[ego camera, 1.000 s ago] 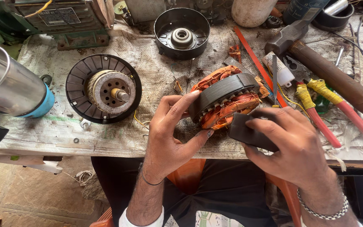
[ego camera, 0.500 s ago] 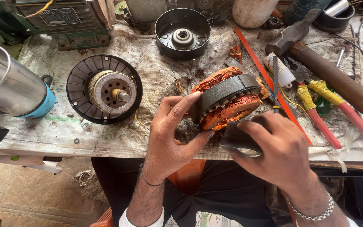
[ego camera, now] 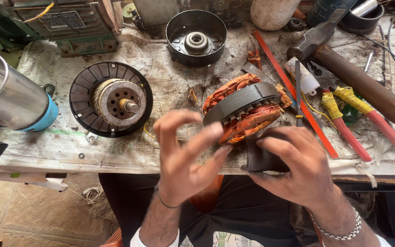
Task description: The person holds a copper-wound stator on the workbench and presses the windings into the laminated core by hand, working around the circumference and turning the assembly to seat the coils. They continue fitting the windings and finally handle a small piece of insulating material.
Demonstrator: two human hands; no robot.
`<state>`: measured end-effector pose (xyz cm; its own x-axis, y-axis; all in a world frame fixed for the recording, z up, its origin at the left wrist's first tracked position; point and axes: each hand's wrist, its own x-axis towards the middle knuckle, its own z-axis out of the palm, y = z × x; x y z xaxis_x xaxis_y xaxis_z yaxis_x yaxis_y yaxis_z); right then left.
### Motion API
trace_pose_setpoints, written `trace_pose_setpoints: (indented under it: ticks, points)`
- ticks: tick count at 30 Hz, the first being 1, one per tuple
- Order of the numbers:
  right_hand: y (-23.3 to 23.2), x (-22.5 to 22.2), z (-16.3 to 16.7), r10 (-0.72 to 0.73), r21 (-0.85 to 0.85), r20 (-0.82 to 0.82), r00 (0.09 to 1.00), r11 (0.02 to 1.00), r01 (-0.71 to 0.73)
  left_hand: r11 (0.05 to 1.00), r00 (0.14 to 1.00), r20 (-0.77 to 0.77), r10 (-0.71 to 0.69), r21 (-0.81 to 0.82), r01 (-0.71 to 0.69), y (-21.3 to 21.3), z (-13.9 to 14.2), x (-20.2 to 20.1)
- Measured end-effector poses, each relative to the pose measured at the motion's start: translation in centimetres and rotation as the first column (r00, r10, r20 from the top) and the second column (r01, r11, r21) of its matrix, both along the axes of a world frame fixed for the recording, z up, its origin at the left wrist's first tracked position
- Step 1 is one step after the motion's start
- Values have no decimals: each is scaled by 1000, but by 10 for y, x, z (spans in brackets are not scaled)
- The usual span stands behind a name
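Two hands over cluttered workbench [ego camera: 115, 155], left hand [ego camera: 184, 160] fingers spread touching stator [ego camera: 243, 107], right hand [ego camera: 293, 167] gripping black block [ego camera: 259, 158].

Bench inventory: one copper-wound stator [ego camera: 243, 109]; one finned rotor [ego camera: 110, 99]; one round end cover [ego camera: 196, 37]; one hammer [ego camera: 353, 75]; one pair of pliers [ego camera: 344, 110]; two hands, left hand [ego camera: 184, 160] and right hand [ego camera: 293, 164].
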<state>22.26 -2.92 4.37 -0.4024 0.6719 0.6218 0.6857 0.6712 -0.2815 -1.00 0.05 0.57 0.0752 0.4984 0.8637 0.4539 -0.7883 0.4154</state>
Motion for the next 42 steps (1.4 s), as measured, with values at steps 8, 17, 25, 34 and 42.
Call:
trace_pose_setpoints:
  ticks: [8, 17, 25, 34, 42]
  points:
    - [-4, -1, 3, 19, 55, -59, 998, 998, -15, 1000, 951, -307, -19, -9, 17, -23, 10, 2]
    - [-7, 1, 4, 73, -52, -189, 979, 995, -84, 994, 934, -339, -109, -49, 98, -20, 14, 4]
    - [-3, 3, -1, 122, -49, -268, 956, 989, -140, 975, 948, -231, -219, -87, 204, -20, 15, 8]
    - [-3, 8, -3, 153, -14, -147, 977, 988, -157, 932, 929, -119, -349, -151, 331, -18, 18, 7]
    - [-4, 6, 2, 79, -130, -114, 990, 987, -93, 935, 936, -67, -346, -110, 337, -16, 14, 11]
